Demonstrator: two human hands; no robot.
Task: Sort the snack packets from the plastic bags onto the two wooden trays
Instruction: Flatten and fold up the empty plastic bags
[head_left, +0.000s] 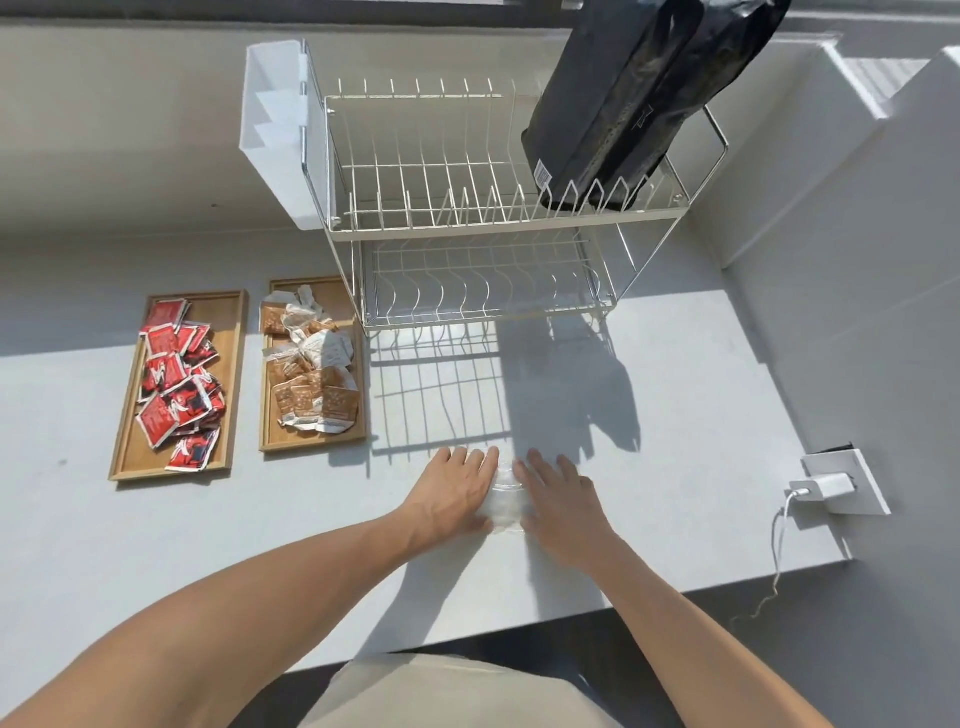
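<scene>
Both forearms reach in from the bottom edge over a pale counter, and from there the scene runs left to right. Farthest left sits a wooden tray heaped with red snack packets; just beside it, a second wooden tray holds brown and white packets. Next comes a 2-tier wire dish rack with a white plastic caddy hung on its left end and a black pouch leaning in the upper tier at its right. In front of the rack, the left hand lies palm down, fingers spread flat on the left edge of a clear plastic bag lying crumpled on the counter. Its right edge is pressed by the right hand, fingers likewise extended and flat, gripping nothing. Farthest right, a white charger is plugged into a wall socket
</scene>
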